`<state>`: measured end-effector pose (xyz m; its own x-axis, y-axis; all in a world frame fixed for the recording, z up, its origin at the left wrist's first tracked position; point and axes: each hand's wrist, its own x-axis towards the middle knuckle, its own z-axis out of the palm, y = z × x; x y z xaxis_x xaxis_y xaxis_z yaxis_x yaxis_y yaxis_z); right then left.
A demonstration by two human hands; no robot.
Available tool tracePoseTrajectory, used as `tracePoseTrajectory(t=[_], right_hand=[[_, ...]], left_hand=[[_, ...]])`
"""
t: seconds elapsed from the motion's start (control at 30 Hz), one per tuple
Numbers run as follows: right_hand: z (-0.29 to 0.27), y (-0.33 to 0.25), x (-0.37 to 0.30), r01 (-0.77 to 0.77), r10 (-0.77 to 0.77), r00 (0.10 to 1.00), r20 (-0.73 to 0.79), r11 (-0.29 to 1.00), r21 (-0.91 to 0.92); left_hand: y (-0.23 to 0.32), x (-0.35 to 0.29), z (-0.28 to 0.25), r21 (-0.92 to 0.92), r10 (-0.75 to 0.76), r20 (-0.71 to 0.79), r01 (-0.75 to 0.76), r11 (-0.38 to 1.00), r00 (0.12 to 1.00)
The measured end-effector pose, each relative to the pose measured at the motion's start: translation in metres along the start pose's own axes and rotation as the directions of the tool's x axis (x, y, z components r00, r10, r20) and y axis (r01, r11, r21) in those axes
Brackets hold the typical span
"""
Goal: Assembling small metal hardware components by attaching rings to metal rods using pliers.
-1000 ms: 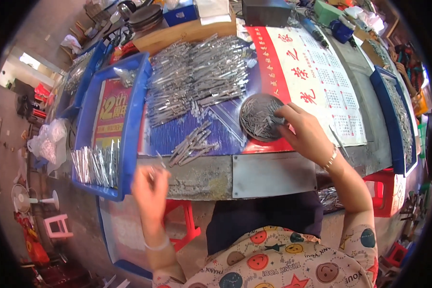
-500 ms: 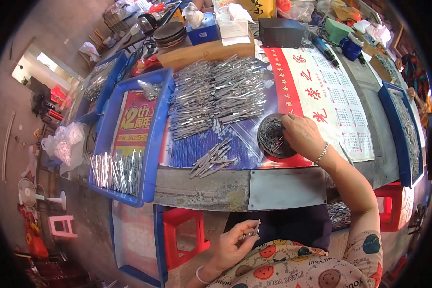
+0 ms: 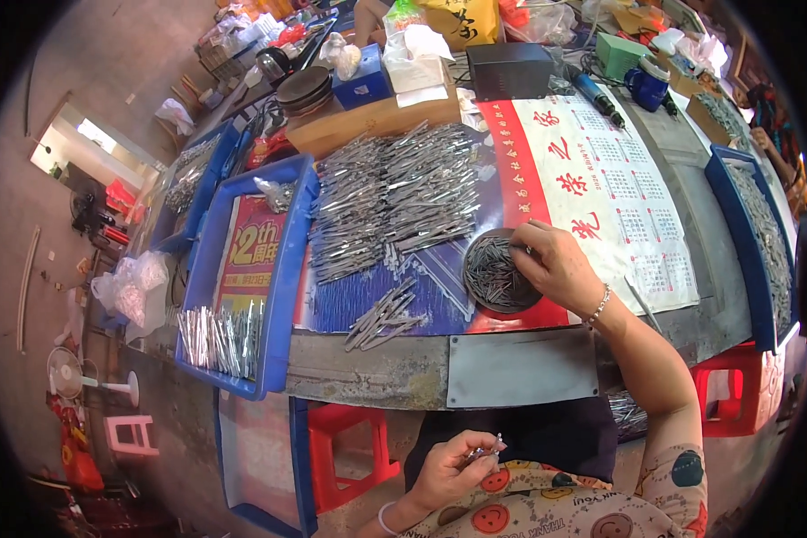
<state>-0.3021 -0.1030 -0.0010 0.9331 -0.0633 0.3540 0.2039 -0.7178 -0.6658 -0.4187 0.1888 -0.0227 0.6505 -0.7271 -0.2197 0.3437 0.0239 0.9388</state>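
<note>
My right hand point(image 3: 554, 265) reaches over the right rim of a round dark bowl point(image 3: 482, 301) filled with thin grey metal pins. Its fingers are bent together at the pins; whatever they pinch is hidden. Close to my body, my left hand point(image 3: 457, 468) is closed around a small shiny metal piece point(image 3: 493, 446) that sticks out past the fingertips. Left of the bowl lies a small loose heap of slim metal pieces point(image 3: 386, 316). Behind it, a large pile of similar metal pieces point(image 3: 394, 197) covers the blue printed sheet in two rows.
A blue tray point(image 3: 298, 260) on the left holds metal pieces lined up along its near end. Another blue tray point(image 3: 746, 260) stands far right. A calendar sheet point(image 3: 619, 197) lies beyond the bowl. A wooden box point(image 3: 368, 124) and a black box point(image 3: 511, 70) stand behind.
The whole view has shifted slightly. My right hand stays at the bowl, its fingers a little farther in over the pins. My left hand keeps its hold near my body.
</note>
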Motion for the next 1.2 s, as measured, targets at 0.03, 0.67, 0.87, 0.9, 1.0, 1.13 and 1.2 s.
tracePoseTrajectory(t=[0.03, 0.67, 0.87, 0.9, 1.0, 1.13, 1.2], right_hand=[[-0.002, 0.001, -0.001, -0.008, 0.009, 1.000, -0.016, 0.998, 0.064], [-0.030, -0.070, -0.098, -0.628, 0.193, 0.760, 0.621, 0.468, 0.622], [-0.024, -0.068, -0.105, -0.668, 0.167, 0.722, 0.671, 0.418, 0.615], [-0.023, -0.069, -0.105, -0.672, 0.164, 0.719, 0.676, 0.416, 0.613], [-0.022, -0.072, -0.105, -0.692, 0.140, 0.693, 0.708, 0.406, 0.597], [-0.018, -0.080, -0.107, -0.609, 0.062, 0.727, 0.684, 0.518, 0.601], [-0.021, -0.083, -0.105, -0.547, 0.019, 0.700, 0.714, 0.657, 0.518]], left_hand=[[0.000, 0.000, 0.000, 0.009, -0.010, 0.028, 0.010, 1.000, 1.000], [0.014, 0.009, 0.002, 0.038, 0.072, -0.020, -0.071, 0.997, 0.997], [0.009, 0.011, 0.001, 0.063, 0.092, -0.007, -0.091, 0.994, 0.996], [0.007, 0.009, 0.001, 0.072, 0.098, -0.006, -0.098, 0.993, 0.995], [0.005, 0.006, 0.000, 0.115, 0.085, -0.016, -0.083, 0.990, 0.996], [0.005, 0.007, 0.000, 0.130, 0.112, -0.034, -0.107, 0.986, 0.993], [0.005, 0.007, 0.000, 0.118, 0.121, -0.042, -0.115, 0.986, 0.992]])
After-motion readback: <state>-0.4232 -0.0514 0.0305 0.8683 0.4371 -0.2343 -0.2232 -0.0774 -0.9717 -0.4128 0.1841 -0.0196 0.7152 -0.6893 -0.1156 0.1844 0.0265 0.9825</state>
